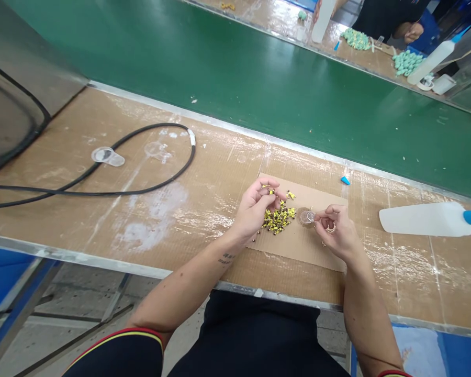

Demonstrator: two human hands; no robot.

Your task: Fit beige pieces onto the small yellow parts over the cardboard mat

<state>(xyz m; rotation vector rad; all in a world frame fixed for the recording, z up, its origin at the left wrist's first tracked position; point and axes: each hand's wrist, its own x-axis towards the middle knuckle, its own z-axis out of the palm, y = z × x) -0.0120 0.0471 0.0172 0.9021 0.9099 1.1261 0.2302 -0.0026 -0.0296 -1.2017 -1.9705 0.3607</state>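
Note:
My left hand [255,207] is closed in a loose pinch over the far left side of a pile of small yellow-and-dark pieces [278,220]. A small yellow piece [271,191] shows between its thumb and fingers. To the right, my right hand [336,230] has thumb and forefinger pressed together at the edge of a small clear round cup [306,217]. Whatever that pinch holds is too small to make out. Pile and cup both rest on a flat cardboard sheet [298,248], where a few tiny light bits lie by my right hand.
A white bottle with a blue cap [426,219] lies at right, near a small blue tip [345,180]. Black cable [157,186] loops at left beside a clear plastic scoop-like piece [107,156]. Beyond the green belt [235,78], a co-worker's hand [413,32] is near mint-coloured pieces [408,63].

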